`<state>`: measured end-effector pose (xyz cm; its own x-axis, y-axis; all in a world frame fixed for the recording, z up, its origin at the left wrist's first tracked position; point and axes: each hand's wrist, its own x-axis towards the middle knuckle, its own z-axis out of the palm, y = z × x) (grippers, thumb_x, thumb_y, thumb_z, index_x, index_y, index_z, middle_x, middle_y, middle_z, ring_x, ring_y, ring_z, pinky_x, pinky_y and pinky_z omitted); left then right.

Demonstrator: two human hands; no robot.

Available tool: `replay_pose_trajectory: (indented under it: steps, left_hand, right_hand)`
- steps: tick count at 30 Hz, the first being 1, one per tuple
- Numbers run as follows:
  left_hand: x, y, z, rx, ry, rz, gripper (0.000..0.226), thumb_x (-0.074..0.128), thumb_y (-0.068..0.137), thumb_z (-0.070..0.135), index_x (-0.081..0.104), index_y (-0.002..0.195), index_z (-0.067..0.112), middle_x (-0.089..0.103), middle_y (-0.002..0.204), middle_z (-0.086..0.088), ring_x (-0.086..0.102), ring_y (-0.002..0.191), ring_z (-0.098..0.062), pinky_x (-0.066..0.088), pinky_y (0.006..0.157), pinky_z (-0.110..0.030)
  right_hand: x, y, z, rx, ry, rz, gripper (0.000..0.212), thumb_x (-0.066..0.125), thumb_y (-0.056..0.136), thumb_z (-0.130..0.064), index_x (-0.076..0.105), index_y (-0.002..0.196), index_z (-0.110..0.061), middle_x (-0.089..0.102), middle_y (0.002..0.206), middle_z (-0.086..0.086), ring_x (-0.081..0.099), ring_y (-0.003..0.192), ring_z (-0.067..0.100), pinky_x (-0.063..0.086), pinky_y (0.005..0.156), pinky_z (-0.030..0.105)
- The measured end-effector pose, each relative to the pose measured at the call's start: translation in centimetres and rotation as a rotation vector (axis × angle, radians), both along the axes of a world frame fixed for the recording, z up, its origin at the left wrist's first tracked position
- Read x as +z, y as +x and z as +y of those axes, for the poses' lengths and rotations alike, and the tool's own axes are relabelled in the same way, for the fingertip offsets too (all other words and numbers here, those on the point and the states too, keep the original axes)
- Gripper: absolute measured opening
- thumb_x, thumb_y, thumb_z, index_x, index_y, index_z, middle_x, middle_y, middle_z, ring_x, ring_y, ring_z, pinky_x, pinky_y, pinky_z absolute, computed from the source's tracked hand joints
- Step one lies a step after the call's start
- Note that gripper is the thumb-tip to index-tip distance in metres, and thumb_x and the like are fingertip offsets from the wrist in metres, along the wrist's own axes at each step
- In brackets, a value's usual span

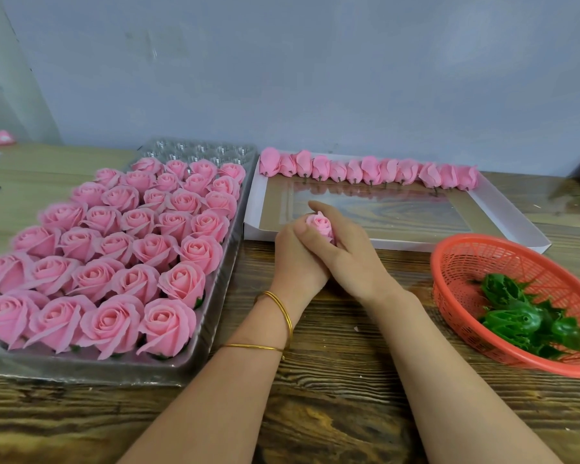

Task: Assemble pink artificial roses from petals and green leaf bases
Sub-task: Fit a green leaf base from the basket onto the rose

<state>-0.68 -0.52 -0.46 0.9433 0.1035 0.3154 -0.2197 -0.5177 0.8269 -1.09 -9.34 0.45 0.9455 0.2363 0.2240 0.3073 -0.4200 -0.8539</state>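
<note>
Gripping one pink bud (322,226) in both hands above a wood-grain desk (332,413).
Nearest left, on the desk: clear moulded plastic tray (211,316), packed with open roses (114,249), soft matte petals in spirals, a few shiny cups showing at the far end. Nearest right: round red plastic mesh basket (482,259), holding glossy green leaf bases (523,319) with jagged edges. Between them, left hand (295,262), thin gold bangles (282,306) at the wrist, and right hand (352,256), clasped together, fingers curled round the bud, only its tight tip showing. Beyond, shallow white box (253,209) with a clear film floor; along its far rim, one row of closed pink petal heads (369,172) on short dark stems.
</note>
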Motion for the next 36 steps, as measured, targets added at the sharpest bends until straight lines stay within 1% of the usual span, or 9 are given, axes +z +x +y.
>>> replay_pose_trajectory:
  steps: [3,6,9,13,17,22,27,31,36]
  left_hand:
    - [0.2,-0.1,0.0,-0.014,0.010,0.007,0.039,0.056,0.090,0.012,0.044,0.057,0.029,0.049,0.058,0.011,0.048,0.060,-0.001,0.034,0.053,-0.012]
    - [0.2,-0.2,0.0,-0.072,-0.088,0.048,0.032,0.064,0.084,0.012,0.053,0.057,0.027,0.061,0.063,0.007,0.059,0.067,-0.010,0.042,0.056,-0.019]
    - [0.1,-0.1,-0.1,-0.132,-0.058,0.082,0.027,0.066,0.085,0.014,0.057,0.063,0.028,0.065,0.071,0.005,0.063,0.074,-0.013,0.047,0.062,-0.022]
    - [0.1,-0.1,-0.1,-0.135,-0.029,0.044,0.028,0.061,0.089,0.011,0.056,0.066,0.026,0.061,0.068,0.004,0.063,0.076,-0.019,0.050,0.065,-0.027]
    - [0.1,0.1,-0.1,-0.122,-0.012,0.019,0.035,0.055,0.093,0.011,0.048,0.064,0.030,0.053,0.064,0.010,0.060,0.075,-0.018,0.043,0.060,-0.024]
    - [-0.3,0.2,0.1,-0.125,-0.114,0.008,0.042,0.056,0.091,0.008,0.050,0.056,0.029,0.055,0.061,0.008,0.060,0.070,-0.017,0.045,0.062,-0.027]
    - [-0.6,0.4,0.0,-0.116,-0.153,-0.005,0.024,0.057,0.091,0.012,0.062,0.071,0.025,0.065,0.073,0.002,0.063,0.075,-0.011,0.052,0.063,-0.024]
    - [-0.6,0.7,-0.1,-0.067,-0.093,0.032,0.034,0.056,0.093,0.015,0.050,0.064,0.032,0.051,0.065,0.015,0.046,0.060,0.007,0.037,0.052,0.000]
    - [-0.5,0.6,-0.1,-0.097,-0.099,0.007,0.038,0.059,0.089,0.009,0.050,0.060,0.033,0.052,0.058,0.012,0.053,0.057,0.003,0.041,0.050,-0.010]
  right_hand:
    - [0.0,0.2,-0.2,0.005,0.169,0.062,0.047,0.056,0.079,-0.062,0.067,0.113,-0.032,0.071,0.111,-0.005,0.063,0.109,0.009,0.046,0.102,0.037]
    - [0.3,0.7,-0.2,-0.081,0.369,0.046,0.055,0.048,0.078,-0.070,0.074,0.088,-0.022,0.074,0.101,0.001,0.068,0.103,0.015,0.050,0.099,0.042]
    - [0.3,1.3,-0.4,-0.162,0.334,0.007,0.056,0.041,0.083,-0.072,0.075,0.088,-0.027,0.076,0.094,-0.007,0.070,0.097,0.007,0.052,0.095,0.038]
    - [-0.2,1.2,-0.3,-0.130,0.217,-0.050,0.047,0.045,0.096,-0.054,0.077,0.092,-0.020,0.077,0.094,-0.004,0.070,0.095,0.007,0.053,0.095,0.041]
    - [0.1,0.9,0.0,-0.080,0.216,-0.058,0.052,0.049,0.088,-0.053,0.077,0.096,-0.010,0.076,0.095,0.001,0.071,0.093,0.011,0.054,0.092,0.042]
    - [0.2,0.7,-0.1,-0.027,0.265,-0.068,0.061,0.056,0.086,-0.046,0.068,0.092,0.013,0.068,0.093,0.032,0.062,0.094,0.045,0.049,0.084,0.058]
    - [0.1,0.6,-0.3,-0.004,0.348,0.047,0.020,0.069,0.089,-0.020,0.075,0.103,-0.006,0.075,0.102,0.010,0.070,0.099,0.019,0.053,0.096,0.044]
    - [0.3,0.6,-0.3,0.047,0.394,0.114,0.026,0.074,0.083,-0.015,0.073,0.109,-0.010,0.073,0.111,0.005,0.066,0.109,0.017,0.050,0.102,0.040]
    - [0.6,0.5,-0.6,0.087,0.408,0.171,0.036,0.081,0.076,-0.025,0.073,0.109,-0.013,0.073,0.112,0.002,0.066,0.109,0.012,0.052,0.096,0.028]
